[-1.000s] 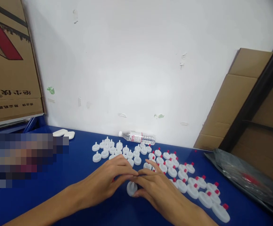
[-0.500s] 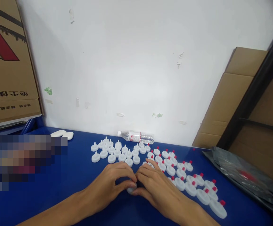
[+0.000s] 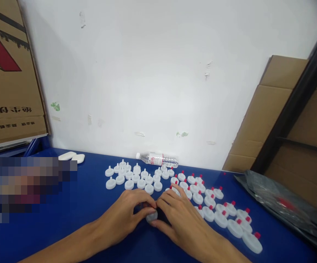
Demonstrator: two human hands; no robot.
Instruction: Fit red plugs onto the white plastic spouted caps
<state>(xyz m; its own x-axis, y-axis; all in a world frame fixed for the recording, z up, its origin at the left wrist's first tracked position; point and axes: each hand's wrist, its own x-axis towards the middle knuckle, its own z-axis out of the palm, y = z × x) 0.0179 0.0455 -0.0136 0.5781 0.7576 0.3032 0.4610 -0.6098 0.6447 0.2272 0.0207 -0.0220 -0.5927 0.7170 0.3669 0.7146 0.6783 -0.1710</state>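
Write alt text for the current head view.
A person's left hand and right hand hold a small whitish cap between them at a blue table. Beyond stand plain white spouted caps, with red-tipped ones to their right; a clear bottle lies by the wall.

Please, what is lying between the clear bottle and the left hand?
In the head view, several white nozzle caps stand on the blue table between the clear bottle and the left hand.

bottle [image 3: 158,159] lying by white wall [image 3: 136,73]; cardboard [image 3: 263,117] leaning at right
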